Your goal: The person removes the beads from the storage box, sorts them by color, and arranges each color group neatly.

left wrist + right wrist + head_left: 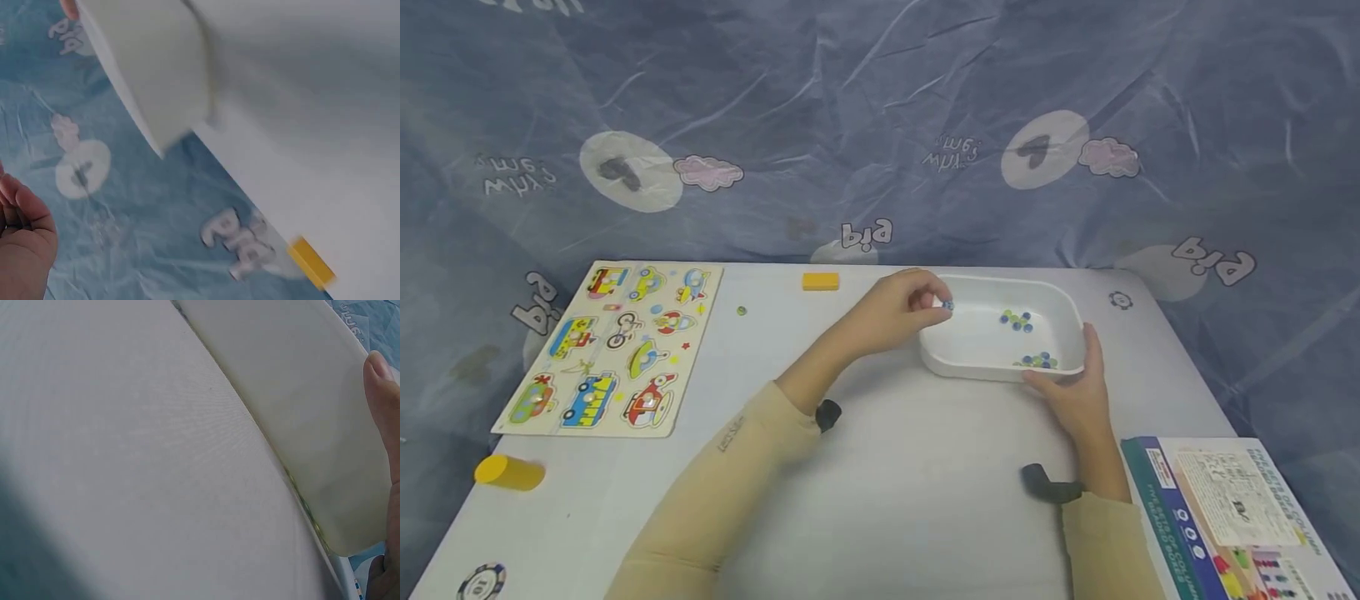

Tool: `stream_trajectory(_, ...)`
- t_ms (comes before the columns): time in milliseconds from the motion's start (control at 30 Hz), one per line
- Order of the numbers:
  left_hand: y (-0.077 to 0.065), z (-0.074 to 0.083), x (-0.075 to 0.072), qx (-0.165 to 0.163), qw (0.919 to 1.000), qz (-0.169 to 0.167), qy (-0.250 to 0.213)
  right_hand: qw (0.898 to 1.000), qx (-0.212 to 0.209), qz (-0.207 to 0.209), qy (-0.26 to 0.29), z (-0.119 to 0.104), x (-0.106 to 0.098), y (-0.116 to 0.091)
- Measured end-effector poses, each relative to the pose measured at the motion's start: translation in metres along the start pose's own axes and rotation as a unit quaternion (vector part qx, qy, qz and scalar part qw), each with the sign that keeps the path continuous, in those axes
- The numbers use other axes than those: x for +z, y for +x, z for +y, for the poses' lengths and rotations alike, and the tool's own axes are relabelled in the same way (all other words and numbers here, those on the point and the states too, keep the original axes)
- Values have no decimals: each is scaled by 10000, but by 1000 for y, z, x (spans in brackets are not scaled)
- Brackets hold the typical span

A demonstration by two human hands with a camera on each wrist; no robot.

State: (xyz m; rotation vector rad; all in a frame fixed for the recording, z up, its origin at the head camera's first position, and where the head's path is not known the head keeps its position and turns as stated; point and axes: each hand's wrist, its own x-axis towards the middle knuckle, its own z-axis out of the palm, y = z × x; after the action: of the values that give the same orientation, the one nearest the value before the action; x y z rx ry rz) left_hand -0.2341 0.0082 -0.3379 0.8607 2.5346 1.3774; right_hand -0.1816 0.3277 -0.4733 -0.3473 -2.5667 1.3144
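The work looks partly done: bead groups lie inside the white tray, the left hand pinches small beads by its left rim, and a stray bead lies farther left on the counter. The right hand's fingers grip the tray's right end. The far edge is close behind; open room lies nearer.

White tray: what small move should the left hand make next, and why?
I'd probably lower the left hand slightly and release the bluish bead or beads it pinches into the white tray: its fingertips are at the tray's left end, similar beads lie inside, and the right hand holds the opposite end.
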Motion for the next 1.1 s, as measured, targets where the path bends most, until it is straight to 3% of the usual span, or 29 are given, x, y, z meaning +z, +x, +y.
stream_trajectory(233, -70, -47, -48, -767, 9948, 381, 546, 10000, -41, -27, 78, -1, 1, 0)
stream_trajectory(400, -117, -86, -79, -1458, 9831, 606, 930, 9999, -47, 9, 142, 0, 1, 0)
stream_trajectory(567, -151, -120, -98, -2134, 9691, 526, 1122, 10000, 1, 4, 90, 0, 2, 0)
stream_trajectory(767, -169, -147, -107, -2494, 9590, 255, 1322, 9999, 84, -39, 94, 0, 2, 0)
stream_trajectory(1100, -169, -161, -112, -2655, 9481, 231, 1734, 9999, -18, -20, 156, 1, 3, 0)
